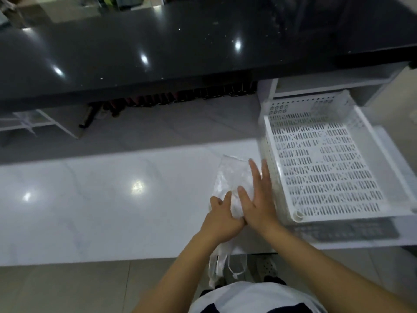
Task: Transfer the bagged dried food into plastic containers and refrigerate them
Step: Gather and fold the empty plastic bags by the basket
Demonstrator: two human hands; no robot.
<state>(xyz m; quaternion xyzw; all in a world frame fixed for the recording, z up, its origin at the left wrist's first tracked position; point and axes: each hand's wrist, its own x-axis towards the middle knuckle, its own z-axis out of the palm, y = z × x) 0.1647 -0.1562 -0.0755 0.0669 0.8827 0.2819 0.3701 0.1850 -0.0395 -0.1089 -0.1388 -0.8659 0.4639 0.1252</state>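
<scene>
Clear plastic bag [228,177] beside the white perforated basket [320,159], long axis running away from the bench [101,199] edge; right hand [257,195] flat, fingers apart, left hand [222,219] pinching its near end.

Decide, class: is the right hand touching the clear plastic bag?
Touching. The head view shows the right hand lying flat on the clear plastic bag.
</scene>
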